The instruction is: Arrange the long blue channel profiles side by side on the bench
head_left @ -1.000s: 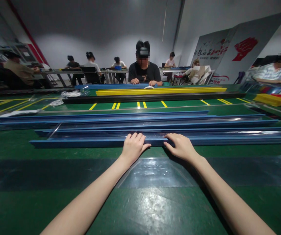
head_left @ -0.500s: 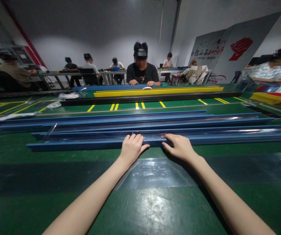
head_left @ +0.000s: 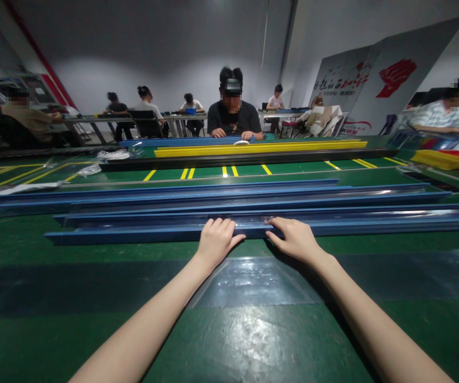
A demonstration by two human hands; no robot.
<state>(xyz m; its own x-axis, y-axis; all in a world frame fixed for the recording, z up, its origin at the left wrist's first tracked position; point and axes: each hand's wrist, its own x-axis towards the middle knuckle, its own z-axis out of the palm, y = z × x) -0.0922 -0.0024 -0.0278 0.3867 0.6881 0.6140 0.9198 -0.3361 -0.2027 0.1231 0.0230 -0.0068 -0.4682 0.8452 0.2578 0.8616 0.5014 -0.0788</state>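
Observation:
A long blue plastic channel (head_left: 133,236) lies crosswise in front of me, with clear plastic film (head_left: 249,219) shining along its trough. My left hand (head_left: 216,236) is closed over the near wall, fingers inside the trough and thumb stretched along the front. A short way to the right, my right hand (head_left: 293,236) pinches the same wall between thumb and fingers, its fingertips at the film. Whether either hand also grips the film is hidden.
Behind lie more blue channels (head_left: 165,191), a black strip (head_left: 253,158) and a yellow strip (head_left: 261,149). A flat clear sheet (head_left: 249,290) lies under my forearms on the green table (head_left: 233,351). A person (head_left: 233,114) sits opposite; a yellow tray (head_left: 439,159) stands at right.
A raised glinting edge of clear film near the channel's left end no longer shows. Both hands keep nearly the same place and grip.

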